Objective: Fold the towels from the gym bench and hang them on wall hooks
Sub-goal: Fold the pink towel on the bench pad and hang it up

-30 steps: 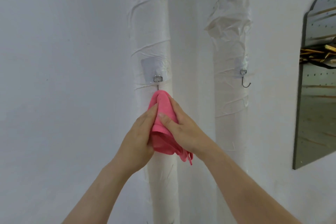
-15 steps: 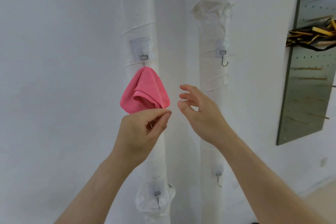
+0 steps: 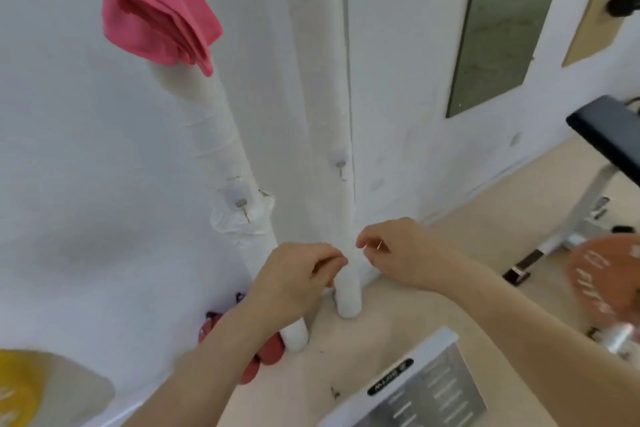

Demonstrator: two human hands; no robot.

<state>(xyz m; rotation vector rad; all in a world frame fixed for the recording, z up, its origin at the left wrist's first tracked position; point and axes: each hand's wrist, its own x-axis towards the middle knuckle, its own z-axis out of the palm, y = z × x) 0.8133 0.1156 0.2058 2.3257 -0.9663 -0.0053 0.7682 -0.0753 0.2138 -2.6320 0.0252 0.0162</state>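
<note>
Both my hands are released and hold nothing. My left hand (image 3: pixel 298 274) and right hand (image 3: pixel 405 250) hang near 6 o'clock with fingers loosely curled, close together but not touching, on either side of the foot of the right pipe (image 3: pixel 348 295).

The pink towel (image 3: pixel 156 10) is up at 11 o'clock against the left pipe (image 3: pixel 214 135), well apart from both hands. The top of the view cuts off whatever carries it, so I cannot tell how deep it sits.

That is my worry: if only 1 thin layer is caught, I think the bundle could slide off. It looks lopsided, which adds to the risk. The folded layers fan out toward 5 o'clock and 1 corner droops lowest, so the weight pulls to that side. The folds could also loosen and open up.

The towel is soft, roughly triangular, and its stacked edges show several layers. A lower hook (image 3: pixel 242 206) sits bare beneath it at 6 o'clock. The bench (image 3: pixel 609 139) pad shows at 3 o'clock.
</note>
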